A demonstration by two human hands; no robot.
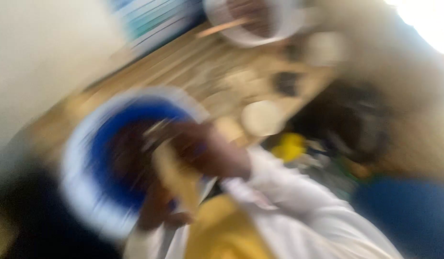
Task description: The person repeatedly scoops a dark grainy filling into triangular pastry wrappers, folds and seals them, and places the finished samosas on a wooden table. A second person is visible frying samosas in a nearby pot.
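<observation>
The picture is badly smeared by motion, so fine detail is lost. The right hand [210, 148], in a white sleeve [298, 196], reaches over a blue bowl [111, 158] with a white rim on the wooden table [193, 62] and seems closed around a pale stick-like tool [176, 175]. The left hand [157, 211] touches the bowl's near edge from below; whether it grips cannot be told.

Everything's smeared with motion blur. A hand [207, 151] in a white sleeve [298, 196] reaches into the blue bowl [111, 158], its grip unreadable. Beyond the bowl, a wooden table [193, 67] carries a white bowl [253, 21]; something yellow [289, 146] sits right of the blue bowl.
</observation>
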